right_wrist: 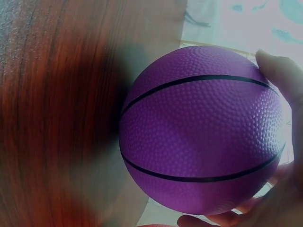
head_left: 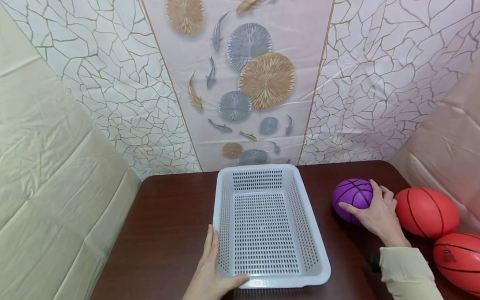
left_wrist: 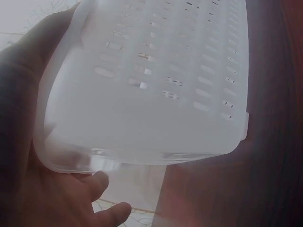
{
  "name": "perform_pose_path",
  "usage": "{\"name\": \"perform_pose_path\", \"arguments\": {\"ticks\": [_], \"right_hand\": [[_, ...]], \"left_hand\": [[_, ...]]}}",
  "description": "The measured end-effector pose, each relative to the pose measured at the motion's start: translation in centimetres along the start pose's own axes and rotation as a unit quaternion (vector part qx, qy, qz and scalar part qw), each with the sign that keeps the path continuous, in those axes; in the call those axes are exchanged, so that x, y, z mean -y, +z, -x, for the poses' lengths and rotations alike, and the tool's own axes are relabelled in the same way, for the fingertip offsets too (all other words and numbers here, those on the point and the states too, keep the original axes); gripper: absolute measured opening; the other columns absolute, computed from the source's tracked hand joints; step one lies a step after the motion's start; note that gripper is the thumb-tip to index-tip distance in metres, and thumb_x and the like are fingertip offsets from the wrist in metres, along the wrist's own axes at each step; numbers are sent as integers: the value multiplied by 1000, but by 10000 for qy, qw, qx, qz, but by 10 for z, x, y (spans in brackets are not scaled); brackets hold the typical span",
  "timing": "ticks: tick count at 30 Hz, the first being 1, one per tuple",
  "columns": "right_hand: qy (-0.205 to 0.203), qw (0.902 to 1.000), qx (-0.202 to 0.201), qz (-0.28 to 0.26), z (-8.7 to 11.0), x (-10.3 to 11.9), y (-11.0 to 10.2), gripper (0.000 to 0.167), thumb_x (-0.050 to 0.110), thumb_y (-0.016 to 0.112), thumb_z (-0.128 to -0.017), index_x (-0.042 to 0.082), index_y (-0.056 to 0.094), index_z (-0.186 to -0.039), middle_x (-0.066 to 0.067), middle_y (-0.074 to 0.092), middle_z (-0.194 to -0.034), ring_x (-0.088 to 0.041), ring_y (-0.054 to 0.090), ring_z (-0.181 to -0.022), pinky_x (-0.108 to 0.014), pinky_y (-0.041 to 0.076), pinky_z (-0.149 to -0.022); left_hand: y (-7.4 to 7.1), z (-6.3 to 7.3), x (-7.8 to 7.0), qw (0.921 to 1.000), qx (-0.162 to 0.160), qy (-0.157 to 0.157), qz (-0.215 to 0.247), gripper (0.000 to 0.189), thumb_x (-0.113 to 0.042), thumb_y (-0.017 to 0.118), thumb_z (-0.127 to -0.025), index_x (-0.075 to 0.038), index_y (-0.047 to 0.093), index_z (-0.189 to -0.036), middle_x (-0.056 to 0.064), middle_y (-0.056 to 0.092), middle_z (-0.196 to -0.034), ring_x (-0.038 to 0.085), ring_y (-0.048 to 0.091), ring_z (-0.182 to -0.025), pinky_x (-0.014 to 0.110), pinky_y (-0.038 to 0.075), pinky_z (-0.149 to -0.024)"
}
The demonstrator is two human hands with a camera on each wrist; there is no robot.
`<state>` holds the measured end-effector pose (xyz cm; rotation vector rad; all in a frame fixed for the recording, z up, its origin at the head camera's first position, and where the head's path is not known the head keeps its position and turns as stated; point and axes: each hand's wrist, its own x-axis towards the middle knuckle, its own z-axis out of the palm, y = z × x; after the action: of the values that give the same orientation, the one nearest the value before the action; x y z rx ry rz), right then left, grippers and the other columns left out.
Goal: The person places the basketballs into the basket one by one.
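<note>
A white perforated plastic basket [head_left: 264, 282] stands on the dark table, and I see nothing inside it. My left hand [head_left: 207, 274] holds its near left corner, thumb on the front rim and fingers along the left side. The left wrist view shows the basket wall [left_wrist: 142, 123] close up, with the left hand [left_wrist: 61, 198] around its edge. To the right of the basket is a small purple basketball [head_left: 350, 197]. My right hand [head_left: 379, 213] grips this ball from the right, thumb and fingers spread around it. The ball [right_wrist: 199, 132] fills much of the right wrist view.
Two red basketballs, one behind [head_left: 426, 212] and one nearer [head_left: 468, 263], lie at the table's right side by the padded beige wall [head_left: 461, 129]. A patterned cloth [head_left: 229, 79] hangs behind the dark brown table [head_left: 167, 223]. Another padded panel [head_left: 46, 174] rises on the left.
</note>
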<state>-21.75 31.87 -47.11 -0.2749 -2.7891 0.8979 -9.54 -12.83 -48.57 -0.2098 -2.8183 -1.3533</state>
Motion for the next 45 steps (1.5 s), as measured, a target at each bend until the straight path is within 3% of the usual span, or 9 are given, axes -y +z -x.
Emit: {"name": "perform_pose_path", "arguments": {"ticks": [9,23,33,45], "right_hand": [[203,9996,-168,-81,2,-3,2,117,64,71,-76,2,10,-154,-40,16,-141,-57,19,-122,-77,35,-80],[623,9952,-592,-466,11,-6,-2,115,61,73,-76,3,13,-155,-41,16,-144,-56,18,-128,-76,33,-86],[702,9851,-1111,-1108,22,8,-14,108,54,78,-75,15,19,-156,-28,21,-149,-42,19,-137,-70,31,-97],[422,9730,-1588,-1620,41,45,-27,101,42,85,-72,28,28,-154,-16,31,-146,-38,36,-126,-63,35,-98]], "left_hand": [[0,0,1,9999,-7,10,107,131,-65,81,-63,-18,2,-157,-14,-11,-161,36,16,-143,63,30,-104],[1,0,3,9999,-55,131,-13,130,-70,76,-64,-17,3,-157,-13,-10,-161,44,24,-139,67,34,-99],[1,2,1,9998,-66,-11,-168,130,-75,73,-62,-21,4,-158,-18,-10,-161,47,30,-135,71,34,-95],[1,1,3,9997,-122,130,-192,128,-74,72,-65,-17,4,-158,-12,-9,-162,50,32,-133,70,36,-93]]}}
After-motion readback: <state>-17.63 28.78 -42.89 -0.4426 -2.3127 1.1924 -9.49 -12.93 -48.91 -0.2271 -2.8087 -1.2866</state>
